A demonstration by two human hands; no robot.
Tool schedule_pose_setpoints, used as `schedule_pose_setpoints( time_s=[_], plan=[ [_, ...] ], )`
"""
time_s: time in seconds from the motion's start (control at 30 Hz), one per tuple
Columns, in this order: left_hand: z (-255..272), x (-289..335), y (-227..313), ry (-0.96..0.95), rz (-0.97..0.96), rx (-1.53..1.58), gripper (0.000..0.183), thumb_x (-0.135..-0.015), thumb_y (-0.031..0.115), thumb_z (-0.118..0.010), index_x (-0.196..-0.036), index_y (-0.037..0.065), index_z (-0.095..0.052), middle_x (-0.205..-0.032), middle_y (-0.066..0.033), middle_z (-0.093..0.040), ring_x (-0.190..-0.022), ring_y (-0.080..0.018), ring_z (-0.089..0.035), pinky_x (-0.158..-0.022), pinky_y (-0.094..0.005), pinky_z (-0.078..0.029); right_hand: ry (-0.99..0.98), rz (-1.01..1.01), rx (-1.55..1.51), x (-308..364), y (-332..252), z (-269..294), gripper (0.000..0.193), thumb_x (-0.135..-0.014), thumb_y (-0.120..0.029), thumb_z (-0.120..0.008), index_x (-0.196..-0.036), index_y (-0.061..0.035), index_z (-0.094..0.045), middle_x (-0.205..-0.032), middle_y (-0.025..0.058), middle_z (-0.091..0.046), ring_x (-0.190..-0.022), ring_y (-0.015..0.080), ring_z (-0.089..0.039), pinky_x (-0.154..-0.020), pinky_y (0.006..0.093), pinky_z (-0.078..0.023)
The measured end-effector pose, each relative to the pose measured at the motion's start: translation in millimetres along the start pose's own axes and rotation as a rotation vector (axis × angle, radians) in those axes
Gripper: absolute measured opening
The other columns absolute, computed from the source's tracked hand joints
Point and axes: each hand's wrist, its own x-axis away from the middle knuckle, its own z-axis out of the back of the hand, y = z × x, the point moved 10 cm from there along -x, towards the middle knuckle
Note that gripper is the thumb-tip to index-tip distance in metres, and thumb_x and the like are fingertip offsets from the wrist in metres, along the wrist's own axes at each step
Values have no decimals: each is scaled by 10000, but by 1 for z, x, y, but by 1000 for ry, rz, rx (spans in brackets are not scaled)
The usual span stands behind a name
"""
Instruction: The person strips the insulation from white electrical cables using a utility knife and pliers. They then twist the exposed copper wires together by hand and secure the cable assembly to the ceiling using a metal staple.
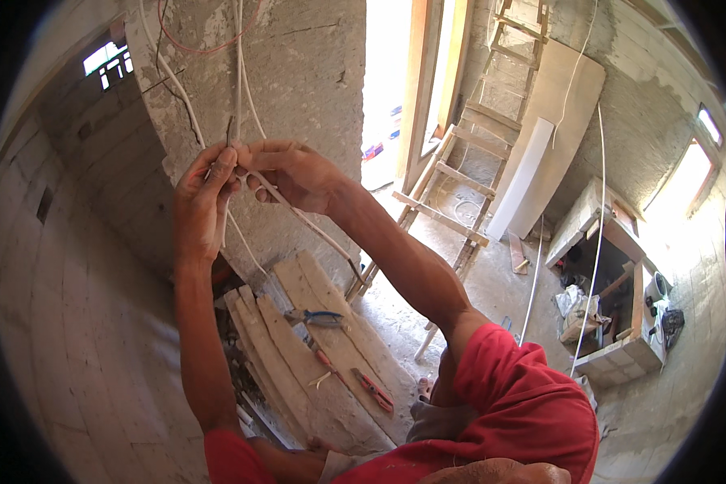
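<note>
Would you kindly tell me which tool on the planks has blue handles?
The pliers lying uppermost in the picture, nearest the right hand; the thin tool and the lower tool show red instead.

I noted rough planks (286,363) at lower centre of frame; on them lay blue-handled pliers (323,319), a slim red-handled tool (328,364), and red-handled pliers (373,390) lowest.

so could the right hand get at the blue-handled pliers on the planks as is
Probably not without letting go: the right hand holds a white cable, while the blue-handled pliers lie uncovered on the planks below.
</note>
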Motion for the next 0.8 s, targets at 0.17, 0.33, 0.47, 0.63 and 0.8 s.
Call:
schedule_pose_setpoints(
  time_s=[0.17,0.33,0.47,0.63,0.8],
  plan=[
    [5,-4,-2,63,-12,-22,345,-981,289,-708,-1182,9,-692,-1000,-22,-681,-888,-103,-633,-838,-267,-525,-23,-21,-74,-10,15,3,209,-982,-303,-675,-1080,-121,-708,-966,0,-678,-879,113,-607,-727,290,-485],
    [7,2,-4,95,-1,-41,319,-982,283,-702,-1156,17,-701,-925,-37,-703,-817,-111,-670,-806,-288,-573,69,18,62,-4,4,10,141,-988,-180,-675,-1098,-91,-678,-1011,43,-713,-941,131,-662,-814,319,-543],
    [13,3,-6,116,17,-122,300,-974,292,-712,-1122,31,-715,-913,-35,-709,-823,-99,-675,-796,-286,-584,128,62,92,-4,3,18,134,-991,-156,-668,-1091,-70,-645,-1016,51,-702,-922,149,-685,-771,317,-567],
    [14,-1,-5,83,-8,-141,326,-963,324,-726,-1104,30,-715,-924,-36,-704,-849,-104,-683,-848,-291,-578,130,217,417,-2,-17,10,270,-974,-216,-704,-1172,-45,-639,-1010,80,-697,-945,162,-678,-836,311,-560],
    [22,-3,-10,73,-68,-421,345,-959,323,-738,-1112,17,-702,-993,-67,-705,-893,-135,-694,-888,-299,-567,211,290,475,5,-38,8,416,-959,-261,-734,-1272,-2,-647,-1021,98,-700,-948,166,-672,-866,317,-558]
  ],
)
